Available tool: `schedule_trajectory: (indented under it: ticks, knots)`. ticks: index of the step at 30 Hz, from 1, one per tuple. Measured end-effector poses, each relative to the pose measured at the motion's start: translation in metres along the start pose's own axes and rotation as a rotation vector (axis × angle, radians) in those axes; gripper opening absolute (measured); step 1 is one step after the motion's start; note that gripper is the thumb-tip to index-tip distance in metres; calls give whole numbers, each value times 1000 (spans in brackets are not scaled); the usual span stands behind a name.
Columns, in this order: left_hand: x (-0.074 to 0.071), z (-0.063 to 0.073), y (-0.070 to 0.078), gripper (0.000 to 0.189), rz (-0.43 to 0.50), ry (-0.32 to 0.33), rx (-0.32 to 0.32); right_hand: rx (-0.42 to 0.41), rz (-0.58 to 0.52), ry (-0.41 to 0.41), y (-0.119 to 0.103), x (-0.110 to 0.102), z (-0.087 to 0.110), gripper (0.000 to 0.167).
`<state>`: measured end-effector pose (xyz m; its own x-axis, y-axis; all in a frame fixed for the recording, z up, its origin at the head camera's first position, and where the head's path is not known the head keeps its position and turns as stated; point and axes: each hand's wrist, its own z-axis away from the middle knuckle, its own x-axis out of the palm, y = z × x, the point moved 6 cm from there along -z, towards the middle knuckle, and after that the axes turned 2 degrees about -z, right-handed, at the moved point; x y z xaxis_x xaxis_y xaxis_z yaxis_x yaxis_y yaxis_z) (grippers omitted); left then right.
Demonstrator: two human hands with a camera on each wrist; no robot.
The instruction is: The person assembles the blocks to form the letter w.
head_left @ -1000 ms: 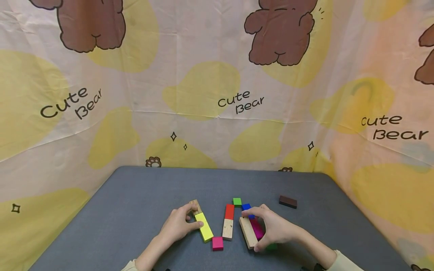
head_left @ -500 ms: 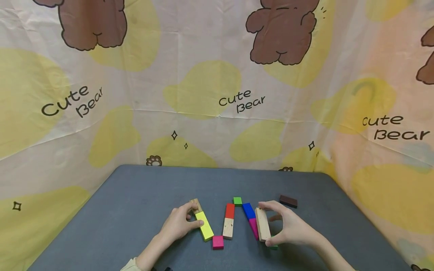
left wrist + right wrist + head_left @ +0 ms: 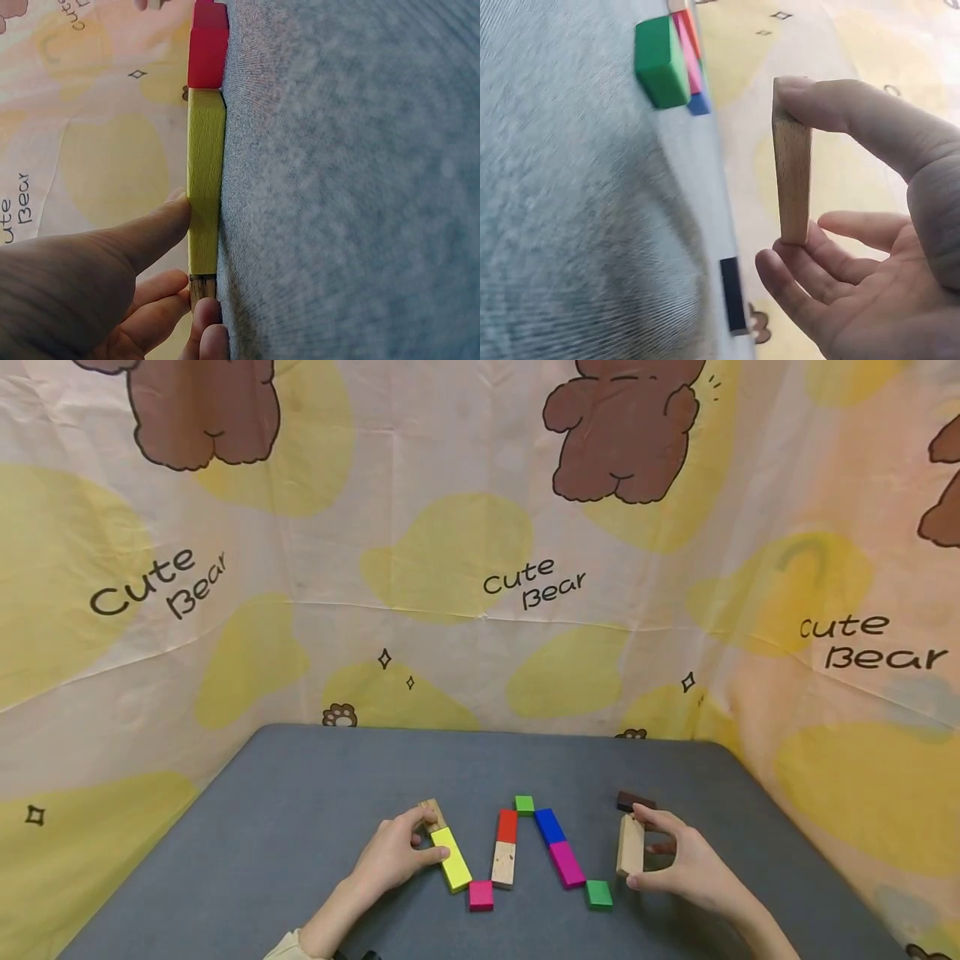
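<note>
In the head view, my right hand pinches a plain wooden block lengthwise between thumb and fingertips. The right wrist view shows this block raised above the table. My left hand holds the left end of a zigzag row of blocks. Its thumb rests on a yellow block, and its fingers curl about a short wooden block at the yellow one's end. From there the row runs through a pink block, wooden block, red block, light green block, blue block, magenta block and green block.
A dark brown block lies on the grey table, just beyond the block in my right hand. Behind the table hangs a cloth backdrop printed with bears.
My right hand has carried the wooden block rightward, away from beside the magenta block, uncovering the magenta and green blocks. My left hand has stayed in place.
</note>
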<state>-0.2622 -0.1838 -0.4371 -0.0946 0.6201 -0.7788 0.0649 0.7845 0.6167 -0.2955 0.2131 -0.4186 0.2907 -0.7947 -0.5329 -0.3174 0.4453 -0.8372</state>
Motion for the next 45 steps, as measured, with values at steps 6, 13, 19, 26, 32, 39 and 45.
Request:
schedule_trajectory:
  ticks: [6, 13, 19, 26, 32, 39, 45]
  knots:
    - [0, 1, 0, 53, 5, -2, -5, 18, 13, -7, 13, 3, -4, 96]
    - [0, 0, 1, 54, 6, -9, -1, 66, 34, -34, 25, 6, -7, 101]
    - [-1, 0, 3, 54, 12, -9, 8, 65, -10, -51, 28, 4, -6, 98]
    - [-2, 2, 3, 53, 10, -4, -1, 111, 5, -18, 29, 7, -9, 95]
    - [-2, 1, 3, 53, 11, -8, 0, 89, -6, -16, 25, 11, -9, 91]
    - [0, 0, 1, 54, 12, -23, -16, 55, -27, -36, 22, 14, -10, 88]
    - [0, 0, 1, 54, 12, -21, -8, 49, -32, -58, 22, 15, -9, 88]
